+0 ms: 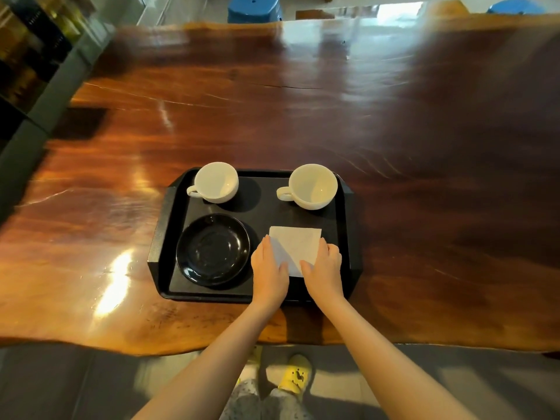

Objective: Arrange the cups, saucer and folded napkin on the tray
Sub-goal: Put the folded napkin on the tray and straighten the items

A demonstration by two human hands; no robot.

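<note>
- We see a black tray (162, 237) lying on a glossy wooden table (303, 101), a little below the middle of the frame and close to the table's near edge.
- In the tray's upper left corner stands a white cup (215, 182), upright and empty, its handle pointing to the left of the frame.
- In the upper right corner stands a second white cup (312, 186), also upright and empty, its handle likewise pointing left.
- The two cups are well apart, with bare tray floor between them.
- A black saucer (213, 249) lies flat in the tray's lower left part, below the first cup and not touching it.
- A white folded napkin (298, 245) lies flat in the lower right part of the tray, just right of the saucer and below the second cup.
- Our left hand (269, 269) rests palm down on the napkin's left edge, fingers together and stretched flat, gripping nothing.
- Our right hand (324, 268) sits on the napkin's right edge with the fingers curled down over it; we cannot tell whether they pinch the paper or only press on it.
- Both forearms come in from the bottom of the frame.
- Below the table edge, at the bottom centre, we see a yellow shoe (297, 374) on a grey floor.
- Blue stools (253, 7) show at the top of the frame, beyond the far edge of the table.
</note>
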